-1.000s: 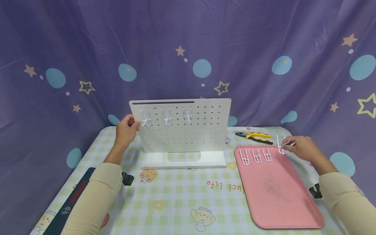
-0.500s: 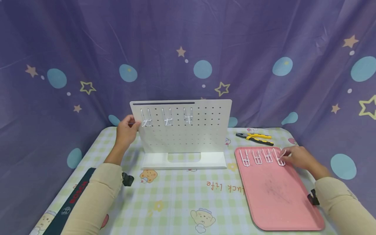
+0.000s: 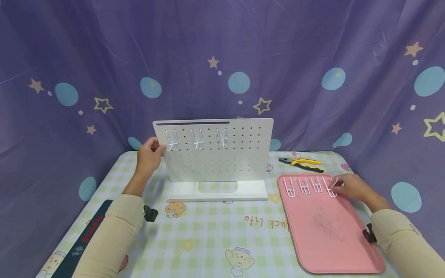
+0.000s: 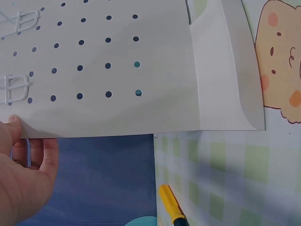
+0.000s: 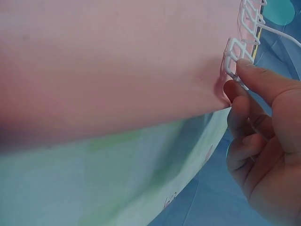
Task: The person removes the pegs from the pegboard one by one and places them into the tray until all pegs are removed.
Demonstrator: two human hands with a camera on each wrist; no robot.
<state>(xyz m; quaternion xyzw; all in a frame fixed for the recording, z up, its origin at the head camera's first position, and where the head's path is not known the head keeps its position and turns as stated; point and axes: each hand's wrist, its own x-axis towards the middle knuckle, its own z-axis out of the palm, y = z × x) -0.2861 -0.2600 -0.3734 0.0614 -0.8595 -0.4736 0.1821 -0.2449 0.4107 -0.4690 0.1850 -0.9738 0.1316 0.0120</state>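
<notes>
My left hand point(image 3: 147, 158) grips the left edge of a white pegboard point(image 3: 215, 166), which stands upright on its base; in the left wrist view the thumb lies on the front face and the fingers go behind. Along the board's upper left hang three white wire hooks point(image 3: 198, 143). My right hand point(image 3: 352, 187) is at the far right corner of a pink tray point(image 3: 333, 247), pinching a white wire pegboard hook point(image 5: 229, 61) between thumb and fingers. Beside it, three more wire hooks point(image 3: 304, 189) lie in a row along the tray's far edge.
Pliers point(image 3: 301, 164) with yellow and black handles lie behind the tray. A dark green Bosch strip point(image 3: 87, 239) lies at the left, partly under the left forearm. A checked cloth point(image 3: 205, 239) covers the table, and a purple curtain point(image 3: 292, 46) hangs behind.
My right hand has come down with the hook from above the tray's far right corner to the end of the hook row. The left hand stays on the board's edge.
</notes>
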